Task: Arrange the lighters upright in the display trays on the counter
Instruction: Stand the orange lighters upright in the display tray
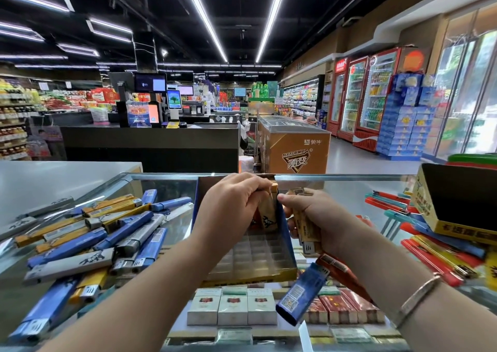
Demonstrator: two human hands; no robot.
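Nearest, the right hand (309, 217) grips a bundle (306, 233) of spare lighters just right of the tray (247, 249), probably as ready stock. Beside it, the left hand (231, 206) pinches a gold lighter (270, 211) upright over the tray's far slots, likely to fill back rows first. Left of the tray lies the loose pile (94, 233).

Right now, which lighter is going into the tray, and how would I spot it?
Find the glass counter, then the open cardboard tray in its middle, between the two hands. At the tray's far end the left hand pinches a tan lighter with a black horse print. It stands upright, unlike the lighters lying flat in the pile to the left.
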